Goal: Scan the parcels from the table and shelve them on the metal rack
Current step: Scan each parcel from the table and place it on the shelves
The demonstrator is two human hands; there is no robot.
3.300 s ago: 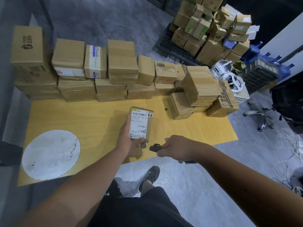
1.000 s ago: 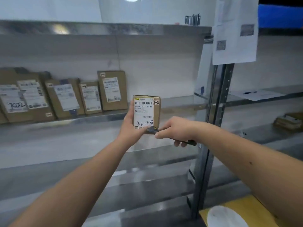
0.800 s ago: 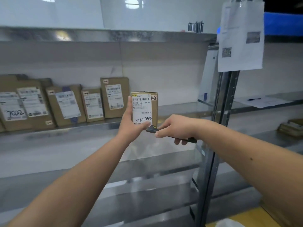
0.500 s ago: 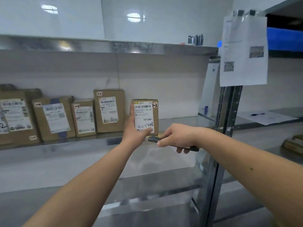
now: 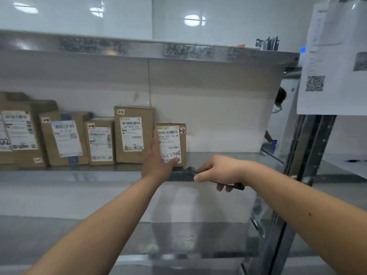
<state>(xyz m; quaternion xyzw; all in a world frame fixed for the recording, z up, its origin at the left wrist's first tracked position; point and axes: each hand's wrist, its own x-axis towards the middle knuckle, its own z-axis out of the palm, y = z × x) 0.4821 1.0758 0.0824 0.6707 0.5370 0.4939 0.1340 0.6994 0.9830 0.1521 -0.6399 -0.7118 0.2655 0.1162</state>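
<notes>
Parcel storeroom, probably a courier depot, metal rack, labelled cardboard parcels, posted QR-code sheet

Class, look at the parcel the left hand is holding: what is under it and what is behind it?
The parcel stands on the metal shelf, gripped by the left hand. Behind it is pale wall. The hand covers its lower left corner, so the contact there is hidden.

1. Bright, even overhead light; ceiling lamps glare as white patches on the glossy wall.
2. Soft shadow lies under the upper shelf.
3. Wide-angle bending curves the edges.
4. The hanging paper sheet is smeared; parcel labels at far left are blurry.
</notes>
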